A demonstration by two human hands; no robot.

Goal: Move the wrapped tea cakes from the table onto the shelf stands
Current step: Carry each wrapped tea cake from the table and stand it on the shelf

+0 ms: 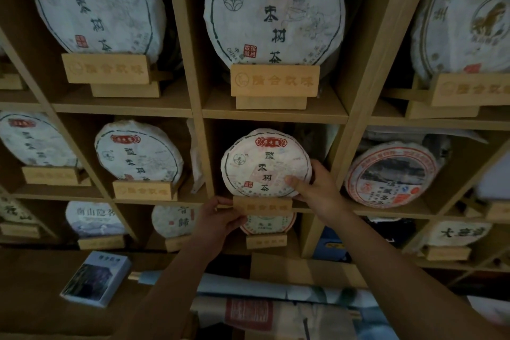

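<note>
A round tea cake in white paper with a red label and dark characters (pixel 262 163) stands upright on a small wooden stand (pixel 262 206) in the middle cubby of the wooden shelf (pixel 276 114). My right hand (pixel 313 185) holds the cake's lower right edge, thumb on its face and fingers behind. My left hand (pixel 220 222) grips the left end of the stand from below.
Other wrapped cakes on engraved stands fill the cubbies above (pixel 273 11), left (pixel 139 154), right (pixel 392 174) and below (pixel 267 225). Beneath the shelf lie a small printed box (pixel 96 279), rolled papers (pixel 276 309) and a brown cardboard piece (pixel 303 270).
</note>
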